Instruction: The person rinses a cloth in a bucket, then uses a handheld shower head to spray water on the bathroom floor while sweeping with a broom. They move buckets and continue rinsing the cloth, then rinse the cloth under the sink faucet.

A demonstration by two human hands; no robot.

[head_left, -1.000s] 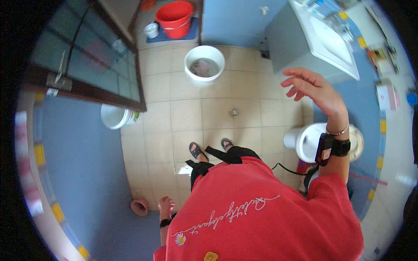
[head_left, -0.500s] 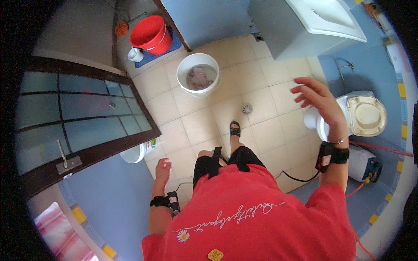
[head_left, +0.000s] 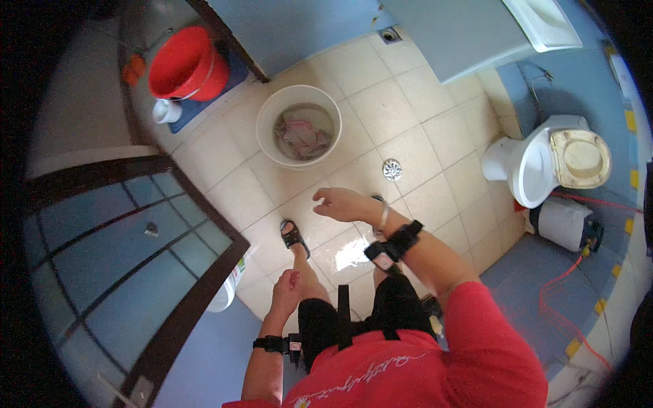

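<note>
A white bucket [head_left: 264,136] stands on the tiled floor ahead, holding water with pinkish and grey cloth [head_left: 303,138] soaking in it. My right hand [head_left: 342,205] hangs in the air in front of my body, short of the bucket, with loosely bent fingers and nothing in them. Lower and to the left, my left hand [head_left: 286,294] hangs near my left knee, fingers slightly curled and partly hidden, with no object visible in it. Both wrists wear black straps with small devices. Neither hand touches the bucket.
A red bucket [head_left: 194,71] and a white mug [head_left: 166,111] stand at the far left. The dark-framed glass door [head_left: 136,258] is on the left, with another white bucket [head_left: 223,296] behind its edge. At right are a toilet [head_left: 534,173] and a white cylinder [head_left: 564,222]. A floor drain [head_left: 392,169] lies ahead.
I have moved forward toward the white bucket, which now appears larger. My right hand has swung from the far right to the front of my body. My left hand remains low.
</note>
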